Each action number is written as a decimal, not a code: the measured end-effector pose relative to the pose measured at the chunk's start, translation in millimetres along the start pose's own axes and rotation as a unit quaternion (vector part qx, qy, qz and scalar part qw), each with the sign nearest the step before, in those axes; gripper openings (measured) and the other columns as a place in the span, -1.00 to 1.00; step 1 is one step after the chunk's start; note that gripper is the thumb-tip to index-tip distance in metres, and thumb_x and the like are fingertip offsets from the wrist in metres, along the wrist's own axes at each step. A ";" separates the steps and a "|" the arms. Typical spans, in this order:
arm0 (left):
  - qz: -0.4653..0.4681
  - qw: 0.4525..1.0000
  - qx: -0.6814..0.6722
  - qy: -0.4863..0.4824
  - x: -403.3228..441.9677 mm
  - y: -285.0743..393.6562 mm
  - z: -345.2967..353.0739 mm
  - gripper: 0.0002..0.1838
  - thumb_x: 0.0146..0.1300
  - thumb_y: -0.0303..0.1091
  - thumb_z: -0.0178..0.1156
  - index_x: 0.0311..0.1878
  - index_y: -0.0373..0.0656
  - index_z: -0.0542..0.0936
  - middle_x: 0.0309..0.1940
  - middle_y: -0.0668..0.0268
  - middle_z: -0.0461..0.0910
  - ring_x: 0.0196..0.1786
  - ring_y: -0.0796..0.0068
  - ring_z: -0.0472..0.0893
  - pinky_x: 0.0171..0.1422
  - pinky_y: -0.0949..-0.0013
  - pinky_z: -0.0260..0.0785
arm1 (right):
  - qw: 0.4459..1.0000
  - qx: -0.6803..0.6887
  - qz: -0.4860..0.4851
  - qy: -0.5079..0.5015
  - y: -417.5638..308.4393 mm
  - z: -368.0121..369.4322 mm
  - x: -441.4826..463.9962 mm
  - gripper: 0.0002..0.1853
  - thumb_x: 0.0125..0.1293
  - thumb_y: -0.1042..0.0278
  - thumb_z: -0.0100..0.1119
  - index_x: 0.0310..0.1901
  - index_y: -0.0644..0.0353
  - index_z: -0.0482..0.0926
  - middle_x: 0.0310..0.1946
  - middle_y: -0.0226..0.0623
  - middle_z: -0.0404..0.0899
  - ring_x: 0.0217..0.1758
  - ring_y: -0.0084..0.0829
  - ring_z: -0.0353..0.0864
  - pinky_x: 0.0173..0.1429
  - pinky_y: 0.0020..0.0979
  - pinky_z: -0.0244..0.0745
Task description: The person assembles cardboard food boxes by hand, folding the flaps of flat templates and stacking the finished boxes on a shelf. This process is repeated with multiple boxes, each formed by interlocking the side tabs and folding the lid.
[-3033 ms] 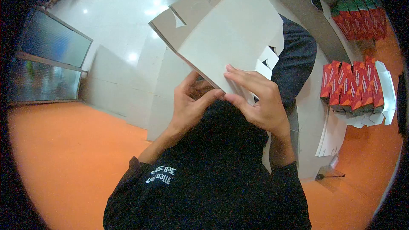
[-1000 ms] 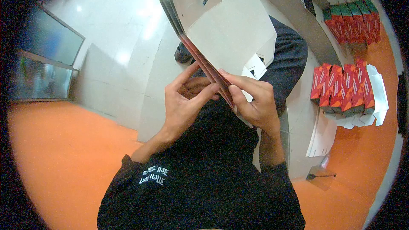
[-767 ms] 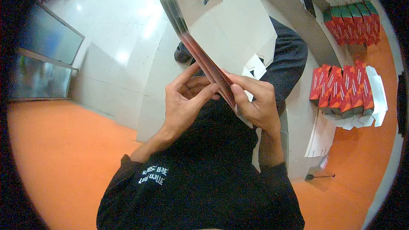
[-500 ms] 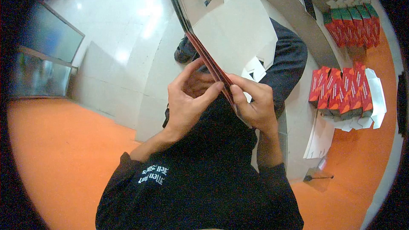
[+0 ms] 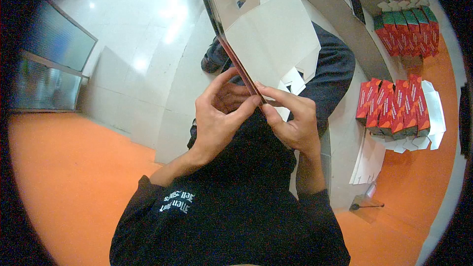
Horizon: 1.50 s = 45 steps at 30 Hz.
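Note:
A stack of flat cardboard sheets (image 5: 271,32) leans over the lap, its plain white face up and its red and dark printed edges turned to the left. Cut slots and flaps show at its top and lower right. My left hand (image 5: 219,113) pinches the lower left edge between thumb and fingers, some of them behind the sheets. At the stack's lower corner, my right hand (image 5: 295,118) grips the edge with thumb and fingers, close beside the left thumb.
Red folded boxes (image 5: 394,108) stand in a row at the right, beside flat white sheets (image 5: 367,160). Red and green boxes (image 5: 406,29) are farther back. A dark phone-like object (image 5: 356,7) lies on a ledge. A glass panel (image 5: 56,59) stands at the left.
The sheets' fanned left edges have come closer together, and the stack's left side has shifted slightly right. My right thumb has moved a little to the left along the edge.

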State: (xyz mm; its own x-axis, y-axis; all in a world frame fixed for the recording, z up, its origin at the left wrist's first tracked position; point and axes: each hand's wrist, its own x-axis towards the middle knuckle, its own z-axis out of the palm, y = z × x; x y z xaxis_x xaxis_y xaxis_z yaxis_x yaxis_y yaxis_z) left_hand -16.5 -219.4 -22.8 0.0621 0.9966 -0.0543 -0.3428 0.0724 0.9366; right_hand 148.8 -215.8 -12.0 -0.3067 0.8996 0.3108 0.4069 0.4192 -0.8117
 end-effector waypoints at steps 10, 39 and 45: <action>0.002 1.000 -0.017 -0.007 0.4 -1.1 1.6 -0.41 0.11 -0.57 0.29 0.20 -0.47 0.29 -0.17 0.03 0.62 -0.13 0.34 0.64 -0.02 0.38 0.52 | 1.000 -0.004 0.004 0.007 -1.6 -1.7 0.0 -0.67 0.17 0.48 0.19 0.01 0.24 0.56 -0.20 -0.07 0.65 -0.25 -0.30 0.70 -0.15 -0.39 0.56; 0.004 1.000 -0.003 0.007 -2.6 -3.7 -0.3 -0.41 0.12 -0.57 0.25 0.22 -0.45 0.27 -0.19 0.09 0.61 -0.14 0.40 0.64 -0.03 0.39 0.52 | 1.000 0.015 0.017 0.006 2.8 1.7 -2.0 -0.65 0.12 0.46 0.25 0.00 0.21 0.58 -0.20 -0.09 0.65 -0.27 -0.30 0.69 -0.15 -0.38 0.55; 0.021 1.000 0.001 0.002 -8.8 -5.6 -3.1 -0.41 0.12 -0.57 0.24 0.23 -0.44 0.27 -0.18 0.09 0.61 -0.13 0.38 0.64 0.00 0.38 0.52 | 1.000 0.022 0.016 -0.005 0.9 1.9 -5.9 -0.63 0.11 0.44 0.27 0.01 0.22 0.58 -0.18 -0.08 0.65 -0.24 -0.31 0.68 -0.12 -0.38 0.55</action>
State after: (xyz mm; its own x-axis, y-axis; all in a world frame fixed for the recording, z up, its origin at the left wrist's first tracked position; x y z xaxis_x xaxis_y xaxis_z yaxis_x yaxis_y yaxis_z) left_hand -18.0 -228.5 -28.7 0.0439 0.9989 -0.0174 -0.3433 0.0314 0.9387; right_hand 149.3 -221.0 -15.6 -0.3017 0.9115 0.2794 0.3781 0.3835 -0.8426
